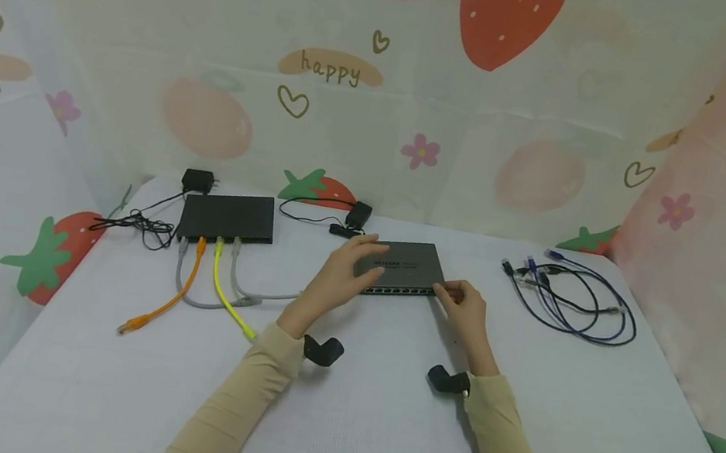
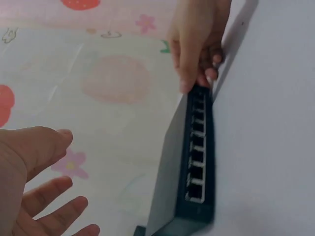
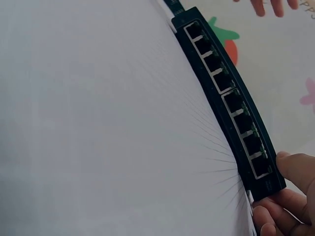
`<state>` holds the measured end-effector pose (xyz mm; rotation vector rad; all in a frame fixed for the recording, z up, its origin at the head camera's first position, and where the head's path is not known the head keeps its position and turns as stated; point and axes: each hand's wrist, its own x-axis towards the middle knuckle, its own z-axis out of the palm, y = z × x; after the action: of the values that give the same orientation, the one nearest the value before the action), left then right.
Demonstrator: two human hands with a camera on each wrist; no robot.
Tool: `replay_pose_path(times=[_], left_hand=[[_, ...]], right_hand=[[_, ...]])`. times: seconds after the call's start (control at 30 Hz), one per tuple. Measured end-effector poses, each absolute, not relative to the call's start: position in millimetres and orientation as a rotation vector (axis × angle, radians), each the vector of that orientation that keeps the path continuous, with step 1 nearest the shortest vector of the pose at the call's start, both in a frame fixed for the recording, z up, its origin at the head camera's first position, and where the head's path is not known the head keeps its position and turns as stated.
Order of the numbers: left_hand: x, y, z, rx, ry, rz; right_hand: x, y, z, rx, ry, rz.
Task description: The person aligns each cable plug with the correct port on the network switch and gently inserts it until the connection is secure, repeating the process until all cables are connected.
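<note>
Switch (image 1: pixel 412 267) pinched by right hand (image 1: pixel 466 317); left hand (image 1: pixel 337 277) seemingly apart.

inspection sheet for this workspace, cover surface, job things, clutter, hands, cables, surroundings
Surface: white tabletop
Job's things: grey switch; no plugs in its visible ports
Clutter: black box left of the switch; power adapter at the box's far left, second adapter beyond the switch
Hands: right hand pinches the switch's near right corner; left hand at its left, fingers spread, holding nothing
Cables: orange cable, yellow cable, two grey cables plugged into the black box; loose blue-and-black bundle at right
Surroundings: strawberry-print backdrop
</note>
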<state>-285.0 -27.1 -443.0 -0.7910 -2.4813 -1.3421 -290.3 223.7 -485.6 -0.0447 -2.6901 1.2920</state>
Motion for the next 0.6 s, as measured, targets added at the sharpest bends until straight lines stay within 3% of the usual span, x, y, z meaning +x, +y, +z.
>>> replay_pose_path(times=[0.27,0.6], left_hand=[[-294,-47,-455,-0.729,-2.656,-1.081],[-305,-48,-489,-0.909,-2.747,-0.960]], right_hand=[[-291,225,-488,-0.029,-2.687,1.286],[-290,227,-488,0.004,-2.699,1.287]])
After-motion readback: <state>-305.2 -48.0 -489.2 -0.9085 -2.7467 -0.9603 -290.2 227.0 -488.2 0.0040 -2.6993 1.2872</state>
